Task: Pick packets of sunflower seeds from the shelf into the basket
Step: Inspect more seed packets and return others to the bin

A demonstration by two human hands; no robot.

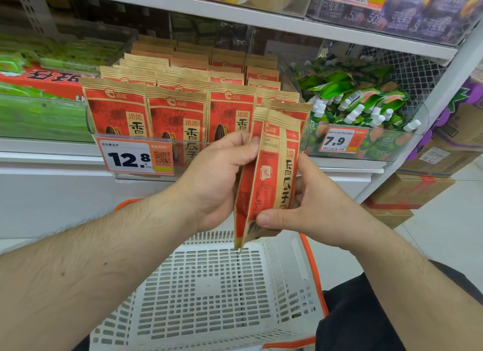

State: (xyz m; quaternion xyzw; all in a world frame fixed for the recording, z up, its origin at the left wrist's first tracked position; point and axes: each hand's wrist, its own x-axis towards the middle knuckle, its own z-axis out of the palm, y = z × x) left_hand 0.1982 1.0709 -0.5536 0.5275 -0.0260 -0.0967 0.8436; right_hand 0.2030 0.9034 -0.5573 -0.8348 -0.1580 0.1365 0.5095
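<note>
White perforated plastic basket with orange handles (pixel 209 293) sits lowest and closest, open beneath both hands. Directly above it, two red-and-tan paper packets of sunflower seeds (pixel 269 172) hang upright, long axis vertical, bottom corners just over the basket's far rim. Left hand (pixel 219 178) pinches their upper left edge; right hand (pixel 308 204) grips the lower right side, thumb in front (fingers behind, hidden). More packets stand in the clear shelf bin (pixel 170 107) behind
</note>
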